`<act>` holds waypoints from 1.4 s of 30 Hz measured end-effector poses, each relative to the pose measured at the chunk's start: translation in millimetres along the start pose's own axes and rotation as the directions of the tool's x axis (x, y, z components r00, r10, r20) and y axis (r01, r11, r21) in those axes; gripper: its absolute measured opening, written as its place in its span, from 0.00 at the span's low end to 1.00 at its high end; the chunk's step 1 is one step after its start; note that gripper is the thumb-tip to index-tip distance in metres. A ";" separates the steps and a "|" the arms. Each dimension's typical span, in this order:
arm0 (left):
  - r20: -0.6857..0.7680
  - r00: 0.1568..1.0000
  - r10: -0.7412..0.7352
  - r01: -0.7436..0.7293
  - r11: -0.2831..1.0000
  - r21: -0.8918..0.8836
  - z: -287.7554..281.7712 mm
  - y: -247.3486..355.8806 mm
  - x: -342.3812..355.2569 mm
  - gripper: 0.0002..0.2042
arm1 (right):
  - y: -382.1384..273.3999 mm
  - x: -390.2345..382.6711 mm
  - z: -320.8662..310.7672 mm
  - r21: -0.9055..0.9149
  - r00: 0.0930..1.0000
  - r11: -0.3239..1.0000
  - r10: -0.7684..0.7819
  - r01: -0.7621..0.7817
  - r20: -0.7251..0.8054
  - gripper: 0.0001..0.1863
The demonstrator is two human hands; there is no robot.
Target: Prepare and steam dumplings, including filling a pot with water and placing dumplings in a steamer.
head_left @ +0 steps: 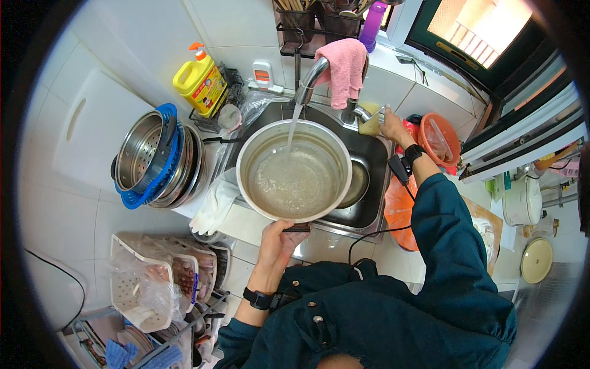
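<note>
A large metal pot (pixel 252 150) rests over the sink (pixel 376 161), with water in it. From the curved faucet (pixel 313 75) a stream of water (pixel 294 125) runs into the pot. My left hand (pixel 278 245) is closed on the pot's dark near handle (pixel 297 227). My right hand (pixel 394 127) reaches behind the sink's right side, its fingers closed at the end of the faucet lever (pixel 364 114). A pink cloth (pixel 342 71) drapes over the faucet. Part of a round metal piece (pixel 355 187) shows in the sink, partly hidden by the pot.
Left of the sink stand stacked pots with a blue basket (pixel 165 166), white gloves (pixel 213 206) and a yellow pump bottle (pixel 201 83). An orange bowl (pixel 440 140) and orange bag (pixel 401 210) sit right. A black cable (pixel 373 234) crosses the counter's front. An open window (pixel 470 37) is at far right.
</note>
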State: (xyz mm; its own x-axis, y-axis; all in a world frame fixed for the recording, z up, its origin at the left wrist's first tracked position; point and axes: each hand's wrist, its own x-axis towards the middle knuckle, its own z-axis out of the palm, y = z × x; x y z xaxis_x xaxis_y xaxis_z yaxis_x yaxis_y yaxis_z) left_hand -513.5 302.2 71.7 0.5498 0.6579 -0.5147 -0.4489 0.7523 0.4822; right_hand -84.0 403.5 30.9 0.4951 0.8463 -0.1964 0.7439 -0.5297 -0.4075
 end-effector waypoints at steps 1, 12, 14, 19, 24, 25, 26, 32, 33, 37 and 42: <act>-0.001 1.000 -0.002 0.002 1.000 0.005 0.2 -0.1 0.3 0.20 | 1.6 1.2 0.8 -0.005 0.999 1.000 -0.013 0.012 -0.031 0.33; 0.003 1.000 0.001 -0.001 1.000 0.001 5.1 1.6 -1.2 0.20 | 8.9 13.5 10.3 0.121 0.999 0.992 -0.029 0.034 -0.043 0.36; 0.005 1.000 0.009 -0.009 1.000 -0.001 4.8 1.6 -0.9 0.20 | 6.7 11.9 9.7 0.141 0.999 0.990 -0.013 0.017 -0.033 0.36; -0.002 1.000 0.008 -0.008 1.000 0.010 4.6 1.2 -0.6 0.20 | 5.7 8.4 7.9 0.141 1.000 0.990 -0.004 0.008 -0.025 0.35; -0.013 1.000 0.010 -0.009 1.000 0.009 6.3 1.7 -1.3 0.19 | 1.6 5.5 7.0 0.123 1.000 0.992 0.015 -0.012 -0.025 0.35; -0.021 1.000 0.008 -0.008 1.000 0.000 5.9 1.7 -1.6 0.19 | 1.5 6.2 8.3 0.118 1.000 0.993 0.018 -0.014 -0.026 0.35; -0.023 1.000 0.009 -0.009 1.000 0.000 5.1 1.6 -2.0 0.19 | 0.9 7.0 10.4 0.118 1.000 0.993 0.016 -0.013 -0.023 0.35; -0.017 1.000 -0.004 0.004 1.000 0.019 4.8 1.2 -1.0 0.19 | 16.7 17.7 17.8 0.110 0.994 0.993 -0.040 0.051 -0.098 0.37; -0.025 1.000 -0.002 0.003 1.000 0.023 4.6 1.4 -1.1 0.19 | 15.1 16.6 18.2 0.123 0.997 0.992 -0.022 0.031 -0.077 0.37; -0.036 0.999 0.000 0.001 0.999 0.035 5.7 1.4 0.1 0.19 | 15.1 16.2 17.3 0.115 0.996 0.993 -0.008 0.017 -0.084 0.39; -0.040 0.999 0.001 0.000 1.000 0.028 1.5 0.4 0.0 0.20 | 0.3 6.9 9.7 0.122 0.998 0.991 0.051 -0.047 -0.025 0.36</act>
State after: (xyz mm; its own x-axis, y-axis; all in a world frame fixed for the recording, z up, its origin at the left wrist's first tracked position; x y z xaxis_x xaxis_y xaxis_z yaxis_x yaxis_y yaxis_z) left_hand -512.7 302.5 72.9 0.5206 0.6598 -0.5418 -0.4295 0.7509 0.5018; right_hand -84.7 409.7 20.7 0.5431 0.8168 -0.1946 0.6593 -0.5583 -0.5036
